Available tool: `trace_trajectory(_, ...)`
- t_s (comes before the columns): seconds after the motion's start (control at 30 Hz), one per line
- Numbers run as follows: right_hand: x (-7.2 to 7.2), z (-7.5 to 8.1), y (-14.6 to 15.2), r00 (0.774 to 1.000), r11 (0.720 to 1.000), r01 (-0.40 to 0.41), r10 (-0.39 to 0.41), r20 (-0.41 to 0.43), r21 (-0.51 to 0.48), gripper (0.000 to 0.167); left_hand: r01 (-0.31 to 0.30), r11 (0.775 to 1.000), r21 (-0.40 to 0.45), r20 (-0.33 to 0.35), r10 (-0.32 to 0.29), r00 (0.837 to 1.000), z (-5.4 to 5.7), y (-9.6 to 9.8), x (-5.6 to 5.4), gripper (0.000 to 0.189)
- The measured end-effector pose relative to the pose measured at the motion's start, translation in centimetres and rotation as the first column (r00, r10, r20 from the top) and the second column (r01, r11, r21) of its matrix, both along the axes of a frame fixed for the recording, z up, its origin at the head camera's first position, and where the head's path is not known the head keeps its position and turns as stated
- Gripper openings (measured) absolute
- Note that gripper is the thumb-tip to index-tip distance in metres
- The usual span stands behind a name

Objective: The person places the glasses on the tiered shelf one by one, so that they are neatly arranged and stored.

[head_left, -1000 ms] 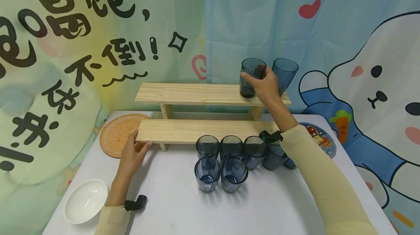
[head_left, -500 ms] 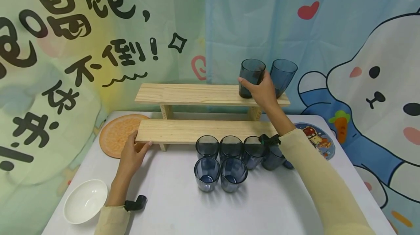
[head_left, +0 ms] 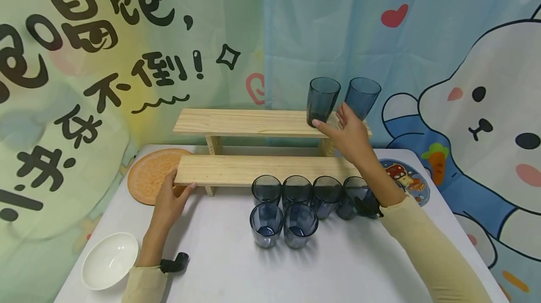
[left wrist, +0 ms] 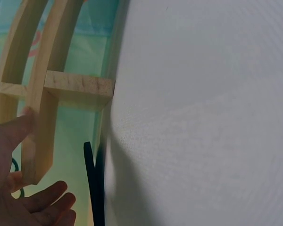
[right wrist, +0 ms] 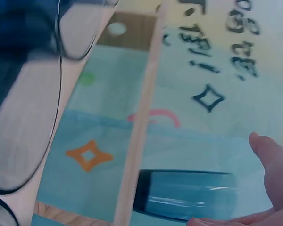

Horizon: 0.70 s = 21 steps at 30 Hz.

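Observation:
My left hand [head_left: 171, 199] holds the left end of the lower board of a two-tier wooden shelf [head_left: 253, 170]; the left wrist view has the thumb on one side of the board [left wrist: 42, 136] and a finger at its end. My right hand [head_left: 352, 136] is spread, with nothing in its grasp, in front of the upper board [head_left: 236, 121]. On that board stand a blue-grey drinking glass [head_left: 322, 101] and, to its right, a second glass [head_left: 363, 96], its base hidden behind my right fingers. The right thumb tip overlaps the first glass's base.
Several more blue-grey glasses [head_left: 301, 225] stand in two rows before the shelf, partly under my right wrist. A white bowl [head_left: 111, 260] is at the front left, an orange round mat [head_left: 154, 176] behind it. A blue patterned round mat [head_left: 407, 178] lies at right.
My right hand has let go of the left glass on the upper board and moved down and right, fingers opening. That glass stays put. The left hand keeps its place.

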State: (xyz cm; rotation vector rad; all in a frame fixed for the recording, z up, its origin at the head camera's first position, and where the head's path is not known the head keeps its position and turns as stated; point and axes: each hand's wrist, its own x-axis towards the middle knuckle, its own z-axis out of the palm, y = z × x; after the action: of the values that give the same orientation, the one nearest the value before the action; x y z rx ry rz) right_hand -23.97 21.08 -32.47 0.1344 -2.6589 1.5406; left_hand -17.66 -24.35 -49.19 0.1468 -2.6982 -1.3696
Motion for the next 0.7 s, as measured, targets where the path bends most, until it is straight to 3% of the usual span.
trace_trajectory(0.13, 3.1, -0.2, 0.6, 0.998, 0.998, -0.04, 0.039, -0.044, -0.044, 0.098, -0.004, 1.0, 0.001, -0.003, 0.004, 1.0, 0.0, 0.0, 0.0, 0.08)
trace_trajectory(0.27, 6.5, -1.4, 0.8, 0.995, 0.996, -0.069, 0.064, -0.076, -0.063, 0.08, -0.007, 1.0, 0.002, -0.009, 0.007, 1.0, 0.0, 0.0, 0.0, 0.079)
trace_trajectory(0.43, 10.4, -4.2, 0.6, 0.996, 0.993, -0.071, 0.066, -0.055, -0.093, 0.064, -0.01, 1.0, -0.005, -0.014, 0.01, 1.0, -0.1, 0.0, -0.1, 0.079)
trace_trajectory(0.57, 13.0, -6.8, 0.1, 0.997, 0.988, -0.073, 0.073, -0.005, -0.138, 0.064, -0.011, 1.0, -0.015, -0.006, 0.011, 1.0, 0.0, 0.0, -0.1, 0.079)
trace_trajectory(0.7, 15.1, -9.6, -0.8, 0.999, 0.978, -0.051, 0.048, -0.024, -0.201, 0.065, -0.008, 1.0, -0.017, -0.005, 0.008, 1.0, 0.0, 0.1, -0.1, 0.079)
